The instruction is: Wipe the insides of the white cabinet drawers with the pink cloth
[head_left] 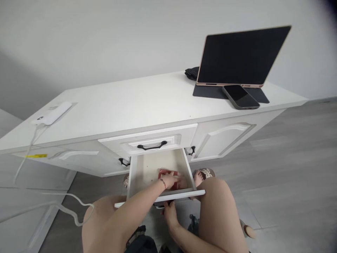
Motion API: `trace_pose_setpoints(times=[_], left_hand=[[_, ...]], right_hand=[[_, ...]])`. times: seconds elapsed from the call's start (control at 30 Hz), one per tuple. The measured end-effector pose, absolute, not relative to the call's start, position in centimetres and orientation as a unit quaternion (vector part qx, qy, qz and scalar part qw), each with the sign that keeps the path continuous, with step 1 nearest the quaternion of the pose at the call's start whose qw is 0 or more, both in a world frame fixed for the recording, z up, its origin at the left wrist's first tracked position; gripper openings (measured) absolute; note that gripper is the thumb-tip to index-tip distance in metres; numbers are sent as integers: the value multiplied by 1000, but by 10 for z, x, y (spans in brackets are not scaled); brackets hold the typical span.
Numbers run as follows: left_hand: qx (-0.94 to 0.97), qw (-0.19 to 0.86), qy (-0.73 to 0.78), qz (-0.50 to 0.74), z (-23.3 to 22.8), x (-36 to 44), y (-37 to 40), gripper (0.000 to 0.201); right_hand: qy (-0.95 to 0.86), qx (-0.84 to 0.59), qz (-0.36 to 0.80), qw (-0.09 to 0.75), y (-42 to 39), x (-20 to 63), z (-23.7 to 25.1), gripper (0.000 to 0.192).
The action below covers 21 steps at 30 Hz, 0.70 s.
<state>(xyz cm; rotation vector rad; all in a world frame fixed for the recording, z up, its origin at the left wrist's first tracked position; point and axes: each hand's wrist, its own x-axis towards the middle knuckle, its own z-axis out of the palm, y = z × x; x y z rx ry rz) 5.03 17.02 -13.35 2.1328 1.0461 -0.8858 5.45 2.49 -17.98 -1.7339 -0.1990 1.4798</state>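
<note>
A white cabinet (147,102) stands against the wall with its lower drawer (147,168) pulled out toward me. A flat red object (167,173) lies at the drawer's front right. My left hand (172,181), with a bracelet at the wrist, reaches into the drawer, its fingers closed over that object. Under the drawer front my right hand (169,212) holds the dark drawer handle (158,206), which it mostly hides. My knees are on both sides of the drawer.
On the cabinet top stand a tablet (242,56) on a dark cover, a phone (240,97) and a dark bundle (192,72). At the left end lies a white device (52,113) with a cable hanging down. The upper drawer (151,140) is shut.
</note>
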Motion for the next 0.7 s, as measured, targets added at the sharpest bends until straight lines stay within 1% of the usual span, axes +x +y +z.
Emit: trace_pose_setpoints(times=[0.07,0.27,0.37,0.47,0.6,0.7], left_hand=[[816,293,378,-324,-130,53,166,62],[844,264,365,-290,-131,51,169,58],[853,242,393,-245,-134,52,187,53],[845,234,427,-222,-135,56,217,53],[800,270,517,-143,-135,62,258,50],[757,303,569,-103,-138,66,280,50]], right_hand=[[-73,-685,594,416,25,55,-181,14],[-58,-689,590,417,24,52,-182,18],[-50,-685,594,418,22,51,-182,24],[-47,-672,606,423,21,49,-183,34],[-33,-677,611,409,20,47,-186,47],[-19,-673,609,419,20,45,-187,54]])
